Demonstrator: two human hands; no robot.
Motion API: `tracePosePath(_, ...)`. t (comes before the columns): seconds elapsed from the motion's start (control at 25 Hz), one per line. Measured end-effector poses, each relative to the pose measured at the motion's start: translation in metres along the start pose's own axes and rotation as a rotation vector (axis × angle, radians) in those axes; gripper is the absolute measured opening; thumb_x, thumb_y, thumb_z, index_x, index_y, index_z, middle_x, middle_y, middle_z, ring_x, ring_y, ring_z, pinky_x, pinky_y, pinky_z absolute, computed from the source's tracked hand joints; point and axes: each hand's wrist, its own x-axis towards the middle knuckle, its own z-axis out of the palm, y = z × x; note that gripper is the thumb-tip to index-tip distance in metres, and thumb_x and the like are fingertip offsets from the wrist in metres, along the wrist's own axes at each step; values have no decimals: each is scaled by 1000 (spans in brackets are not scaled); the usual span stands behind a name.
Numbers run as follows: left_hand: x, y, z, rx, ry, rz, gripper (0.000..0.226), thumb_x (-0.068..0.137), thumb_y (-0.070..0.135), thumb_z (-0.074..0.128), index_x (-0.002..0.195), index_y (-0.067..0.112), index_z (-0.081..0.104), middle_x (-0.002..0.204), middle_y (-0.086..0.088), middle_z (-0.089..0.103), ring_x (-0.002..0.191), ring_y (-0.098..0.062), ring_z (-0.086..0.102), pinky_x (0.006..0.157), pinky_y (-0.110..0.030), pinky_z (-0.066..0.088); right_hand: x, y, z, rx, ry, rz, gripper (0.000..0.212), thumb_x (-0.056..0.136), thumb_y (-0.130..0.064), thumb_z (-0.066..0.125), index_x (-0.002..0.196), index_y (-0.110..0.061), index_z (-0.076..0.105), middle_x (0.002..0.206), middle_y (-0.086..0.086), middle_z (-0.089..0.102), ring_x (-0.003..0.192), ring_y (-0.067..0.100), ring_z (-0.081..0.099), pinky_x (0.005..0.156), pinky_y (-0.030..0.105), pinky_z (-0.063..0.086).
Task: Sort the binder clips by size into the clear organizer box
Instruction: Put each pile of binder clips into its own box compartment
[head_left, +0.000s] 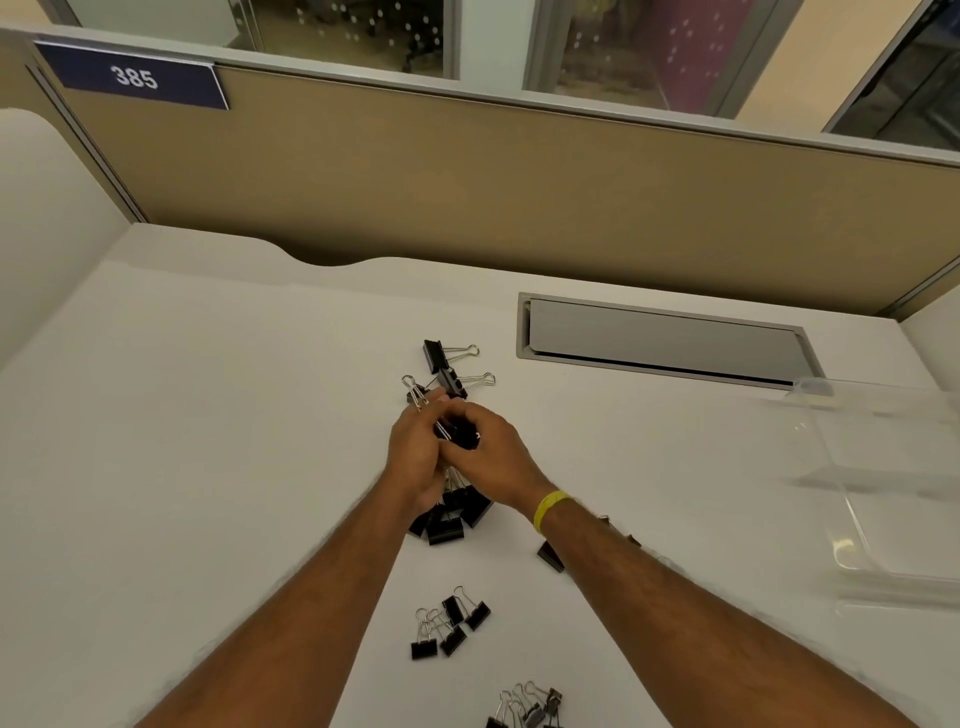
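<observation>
Black binder clips with silver handles lie scattered on the white desk (208, 415). My left hand (415, 457) and my right hand (493, 462) meet at the desk's middle, both closed on a bunch of large black clips (457, 431); one silver handle sticks out past my left fingers. Under my wrists hangs or lies a cluster of large clips (452, 517). Two large clips (449, 364) rest just beyond my hands. A group of medium clips (449, 623) lies nearer me, and small clips (530, 706) sit at the bottom edge. The clear organizer box (883, 493) stands at the right.
A grey cable hatch (665, 338) is set into the desk at the back right. A tan partition wall (467, 182) bearing a blue "385" sign (135, 78) closes off the far side. One clip (550, 556) lies partly under my right forearm.
</observation>
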Motion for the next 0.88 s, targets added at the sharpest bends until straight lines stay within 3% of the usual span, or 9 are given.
tracePosePath(0.12, 6, 11, -14, -134, 6, -64, 31, 97, 16, 52, 126, 9, 59, 112, -12, 69, 96, -25, 70, 76, -36, 57, 9, -4, 1, -36, -7, -25, 31, 88, -21, 66, 119, -22, 62, 115, -5, 58, 103, 3, 54, 83, 11, 42)
tracePosePath(0.24, 12, 17, -28, -231, 8, -120, 37, 95, 17, 53, 131, 6, 54, 108, -14, 68, 96, -27, 67, 76, -38, 59, 30, 1, -2, -52, 139, 0, 27, 86, -23, 67, 112, -17, 64, 114, -1, 57, 103, 9, 55, 83, 24, 45)
tracePosePath(0.4, 12, 19, -35, -323, 41, -172, 28, 96, 14, 53, 122, 6, 55, 98, -15, 66, 89, -27, 66, 65, -35, 60, 64, 13, -16, -505, 115, 18, 44, 83, -19, 64, 125, -14, 55, 128, 5, 52, 120, 24, 45, 100, 39, 43)
tracePosePath(0.56, 15, 20, -40, -333, 88, -190, 18, 95, 13, 55, 111, 6, 58, 102, -19, 64, 90, -30, 65, 60, -33, 59, 90, 14, -19, -776, -13, 30, 64, 82, -35, 68, 138, -15, 44, 139, 7, 50, 127, 28, 43, 105, 42, 36)
tracePosePath(0.68, 16, 21, -41, -301, 98, -189, 16, 92, 15, 58, 106, 7, 59, 100, -18, 64, 90, -29, 64, 60, -33, 60, 99, 17, -18, -799, -53, 26, 66, 81, -42, 70, 137, -16, 45, 131, 7, 58, 119, 28, 52, 101, 41, 40)
tracePosePath(0.88, 18, 20, -44, -280, 109, -188, 18, 90, 17, 60, 105, 8, 58, 97, -17, 64, 88, -28, 65, 59, -33, 59, 98, 25, -20, -642, -87, 7, 59, 82, -35, 73, 133, -19, 50, 132, 4, 58, 119, 25, 54, 102, 42, 44)
